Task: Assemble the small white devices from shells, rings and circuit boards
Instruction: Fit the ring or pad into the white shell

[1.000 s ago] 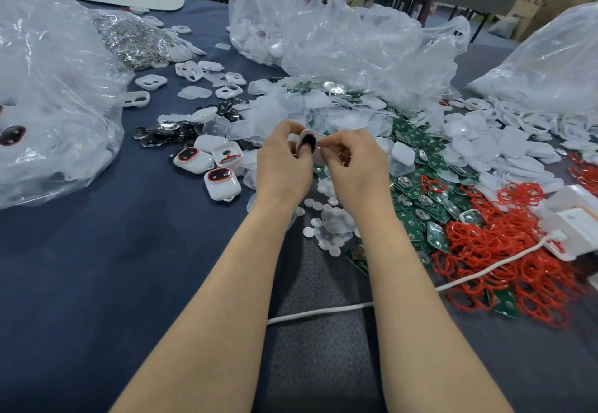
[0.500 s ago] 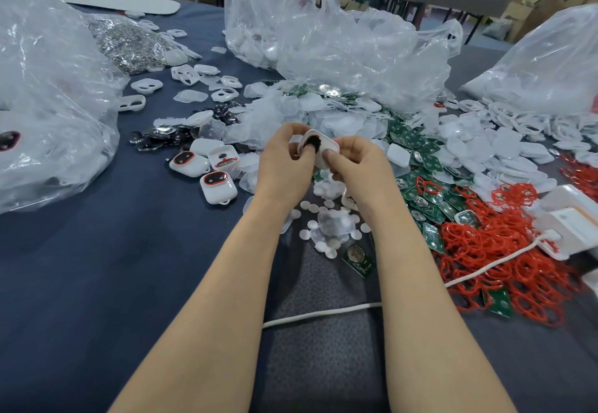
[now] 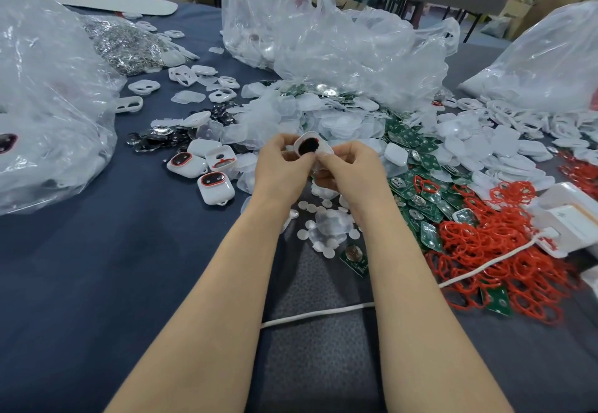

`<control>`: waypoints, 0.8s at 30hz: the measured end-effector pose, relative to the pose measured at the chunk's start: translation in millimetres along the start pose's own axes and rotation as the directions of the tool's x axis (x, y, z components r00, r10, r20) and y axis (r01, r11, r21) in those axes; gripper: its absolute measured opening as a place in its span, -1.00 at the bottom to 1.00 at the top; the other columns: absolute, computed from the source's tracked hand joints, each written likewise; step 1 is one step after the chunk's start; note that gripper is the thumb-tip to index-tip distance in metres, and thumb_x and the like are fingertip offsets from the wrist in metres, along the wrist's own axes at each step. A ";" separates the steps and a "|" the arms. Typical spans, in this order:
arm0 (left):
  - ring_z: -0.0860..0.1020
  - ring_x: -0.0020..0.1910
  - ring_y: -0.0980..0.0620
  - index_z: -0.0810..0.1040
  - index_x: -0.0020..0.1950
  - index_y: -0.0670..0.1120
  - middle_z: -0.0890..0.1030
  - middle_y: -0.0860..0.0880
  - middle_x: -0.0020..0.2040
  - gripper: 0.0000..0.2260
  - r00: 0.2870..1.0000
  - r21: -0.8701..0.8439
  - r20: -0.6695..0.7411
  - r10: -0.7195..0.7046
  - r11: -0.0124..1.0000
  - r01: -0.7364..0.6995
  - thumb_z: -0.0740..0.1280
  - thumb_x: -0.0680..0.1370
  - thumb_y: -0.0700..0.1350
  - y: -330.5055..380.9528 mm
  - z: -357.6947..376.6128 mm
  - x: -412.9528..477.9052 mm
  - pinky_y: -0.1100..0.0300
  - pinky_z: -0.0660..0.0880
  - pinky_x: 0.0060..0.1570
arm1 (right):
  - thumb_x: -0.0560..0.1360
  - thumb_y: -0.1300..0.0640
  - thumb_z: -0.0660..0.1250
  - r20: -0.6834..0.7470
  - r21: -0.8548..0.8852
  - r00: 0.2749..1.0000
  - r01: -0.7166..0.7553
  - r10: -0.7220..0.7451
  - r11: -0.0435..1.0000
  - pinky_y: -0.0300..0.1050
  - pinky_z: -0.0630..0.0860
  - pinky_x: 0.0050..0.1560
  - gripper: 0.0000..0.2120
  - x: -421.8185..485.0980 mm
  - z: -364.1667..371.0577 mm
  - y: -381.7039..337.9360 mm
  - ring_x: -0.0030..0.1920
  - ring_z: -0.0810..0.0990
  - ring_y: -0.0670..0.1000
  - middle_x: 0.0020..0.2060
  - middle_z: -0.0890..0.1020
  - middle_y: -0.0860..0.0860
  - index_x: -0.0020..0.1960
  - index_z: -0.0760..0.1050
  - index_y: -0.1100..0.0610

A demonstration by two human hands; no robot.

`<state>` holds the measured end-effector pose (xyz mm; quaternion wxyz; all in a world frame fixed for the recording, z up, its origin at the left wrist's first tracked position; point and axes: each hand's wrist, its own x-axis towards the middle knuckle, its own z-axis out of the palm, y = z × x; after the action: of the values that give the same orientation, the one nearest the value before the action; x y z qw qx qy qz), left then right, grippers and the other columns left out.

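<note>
Mid-frame, my left hand point(image 3: 277, 167) and right hand point(image 3: 351, 171) pinch a glossy, rounded white shell point(image 3: 312, 145) with a dark oval opening. Its lower half is hidden behind my fingers.

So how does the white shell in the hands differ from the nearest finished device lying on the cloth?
The shell is held up, pinched by the left hand and right hand; the device lies untouched on the blue cloth. The device's dark window has a red ring; the shell's dark opening shows none I can make out. Both are white with rounded corners.
</note>
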<state>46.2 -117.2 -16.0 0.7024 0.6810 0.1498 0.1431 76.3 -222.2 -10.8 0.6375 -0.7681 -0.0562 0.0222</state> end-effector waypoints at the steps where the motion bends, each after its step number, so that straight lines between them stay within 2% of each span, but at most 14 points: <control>1: 0.64 -0.01 -0.08 0.51 -0.03 0.02 0.64 -0.10 -0.05 -0.85 1.000 0.012 0.001 0.007 1.000 -0.007 0.39 0.50 -0.22 -0.2 -0.1 0.0 0.02 0.58 0.08 | 0.50 0.17 0.37 0.004 -0.046 1.000 0.007 -0.007 0.999 -0.08 0.64 -0.20 -0.88 0.3 -1.6 0.3 -0.38 0.64 -0.05 -0.31 0.63 0.07 -0.16 0.45 0.15; 3: 0.63 -0.04 -0.06 0.52 0.00 0.00 0.64 -0.10 -0.04 -0.85 0.999 0.042 0.004 0.036 0.998 -0.036 0.39 0.50 -0.21 -1.2 -0.5 0.4 0.05 0.57 0.06 | 0.48 0.14 0.38 0.010 -0.159 1.000 0.029 -0.028 0.987 -0.01 0.64 -0.18 -0.86 1.4 -4.6 0.3 -0.37 0.64 -0.03 -0.31 0.63 0.07 -0.19 0.45 0.13; 5: 0.61 -0.09 0.00 0.51 -0.06 0.06 0.64 -0.05 -0.07 -0.83 0.998 0.067 0.007 0.058 0.996 -0.059 0.39 0.50 -0.21 -2.1 0.1 0.5 0.11 0.56 0.01 | 0.47 0.14 0.40 0.004 -0.190 1.000 0.028 -0.028 0.981 -0.03 0.64 -0.19 -0.85 2.3 -6.4 0.9 -0.41 0.62 -0.08 -0.36 0.63 0.04 -0.22 0.46 0.13; 7: 0.62 -0.10 0.03 0.50 -0.05 0.08 0.64 -0.01 -0.09 -0.81 0.999 0.039 0.012 0.037 0.999 -0.038 0.39 0.50 -0.22 -2.0 1.7 0.1 0.14 0.57 0.01 | 0.46 0.16 0.40 -0.011 -0.150 1.000 0.002 -0.004 0.989 -0.03 0.62 -0.19 -0.85 2.9 -7.5 1.6 -0.43 0.61 -0.10 -0.44 0.61 -0.01 -0.23 0.47 0.14; 9: 0.63 -0.03 -0.01 0.53 0.00 0.01 0.65 -0.03 -0.06 -0.82 1.000 -0.016 0.012 -0.004 1.000 0.004 0.39 0.49 -0.23 -1.9 3.1 0.2 0.10 0.57 0.08 | 0.46 0.19 0.39 -0.026 -0.097 0.999 -0.028 0.026 0.995 -0.02 0.62 -0.16 -0.89 3.6 -7.7 2.2 -0.43 0.61 -0.08 -0.47 0.61 -0.03 -0.20 0.48 0.16; 13: 0.63 0.06 -0.12 0.59 0.07 -0.13 0.67 -0.14 0.00 -0.82 0.997 -0.112 0.033 -0.063 0.992 0.066 0.38 0.48 -0.26 -0.9 4.5 -0.8 -0.01 0.54 0.18 | 0.49 0.26 0.35 -0.027 0.066 0.997 -0.075 0.077 0.995 -0.18 0.63 -0.25 -0.95 2.9 -7.3 0.6 -0.37 0.64 -0.07 -0.31 0.62 0.09 -0.12 0.48 0.22; 15: 0.64 0.04 -0.15 0.55 0.13 -0.13 0.66 -0.17 0.03 -0.77 0.994 -0.153 0.070 -0.086 0.984 0.096 0.38 0.49 -0.26 -1.7 4.8 -1.8 -0.02 0.56 0.15 | 0.49 0.29 0.34 -0.026 0.102 0.996 -0.080 0.083 0.992 -0.25 0.59 -0.31 -0.95 2.1 -6.7 -0.5 -0.39 0.64 -0.09 -0.29 0.61 0.10 -0.13 0.48 0.22; 17: 0.67 -0.07 -0.09 0.49 0.23 -0.13 0.65 -0.19 0.04 -0.69 0.992 -0.151 0.089 -0.094 0.983 0.106 0.39 0.50 -0.24 -3.5 4.8 -1.3 0.04 0.60 0.07 | 0.48 0.29 0.35 -0.028 0.105 0.997 -0.074 0.078 0.992 -0.26 0.58 -0.33 -0.94 1.8 -6.1 -0.8 -0.41 0.63 -0.11 -0.29 0.60 0.09 -0.14 0.47 0.21; 20: 0.67 -0.13 -0.03 0.48 0.22 -0.10 0.66 -0.15 -0.01 -0.70 0.995 -0.125 0.080 -0.067 0.989 0.077 0.39 0.51 -0.25 -4.1 4.5 -1.8 0.12 0.60 -0.01 | 0.47 0.24 0.38 -0.035 0.048 0.998 -0.055 0.056 0.997 -0.18 0.63 -0.26 -0.92 2.0 -5.3 -0.4 -0.36 0.65 -0.07 -0.29 0.62 0.07 -0.14 0.48 0.18; 24: 0.67 -0.08 -0.10 0.50 0.04 0.00 0.65 -0.14 -0.04 -0.78 0.999 -0.058 0.038 -0.020 0.998 0.022 0.34 0.51 -0.30 -2.9 4.8 -2.8 0.05 0.61 0.03 | 0.46 0.17 0.40 -0.041 -0.050 0.999 -0.033 0.031 0.998 -0.01 0.64 -0.12 -0.89 2.3 -4.7 -0.3 -0.28 0.68 0.05 -0.22 0.66 0.15 -0.14 0.48 0.16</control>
<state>45.5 -122.8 -18.7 0.7260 0.6612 0.1396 0.1270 79.1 -226.4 -9.6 0.6185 -0.7850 -0.0316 0.0156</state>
